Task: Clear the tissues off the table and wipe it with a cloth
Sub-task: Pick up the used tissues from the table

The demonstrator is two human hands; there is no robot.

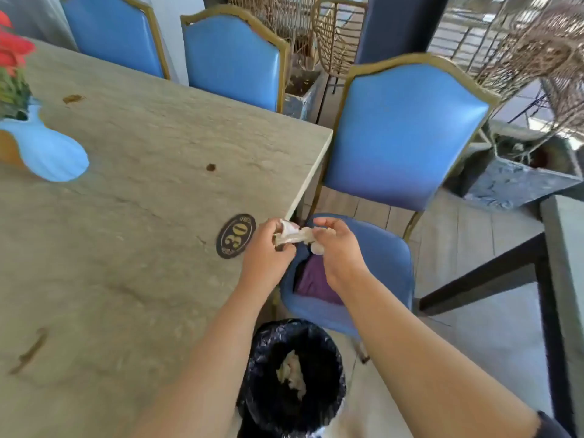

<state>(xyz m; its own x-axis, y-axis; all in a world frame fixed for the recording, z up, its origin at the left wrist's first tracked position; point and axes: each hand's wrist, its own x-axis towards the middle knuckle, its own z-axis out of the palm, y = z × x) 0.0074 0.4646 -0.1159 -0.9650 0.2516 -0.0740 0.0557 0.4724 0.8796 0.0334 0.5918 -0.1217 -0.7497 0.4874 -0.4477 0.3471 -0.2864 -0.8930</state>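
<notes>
The stone table point(142, 191) has brown spots, and just past its edge the left hand point(267, 257) and right hand point(336, 248) both pinch a crumpled tissue point(295, 234), probably dropping it next into the bin point(252, 380) below the table's edge.

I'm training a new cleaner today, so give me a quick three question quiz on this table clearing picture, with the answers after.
1. True or false: both hands hold the crumpled tissue.
2. Multiple choice: where does the purple cloth lie? A on the table, B on the blue chair seat, C in the bin.
3. Fill in: the oval plaque on the table bears the number ___.

Key
1. True: the left hand and the right hand each pinch one end of it, at the table's corner.
2. B: it lies on the chair seat, not in the black-lined bin.
3. 30.
</notes>
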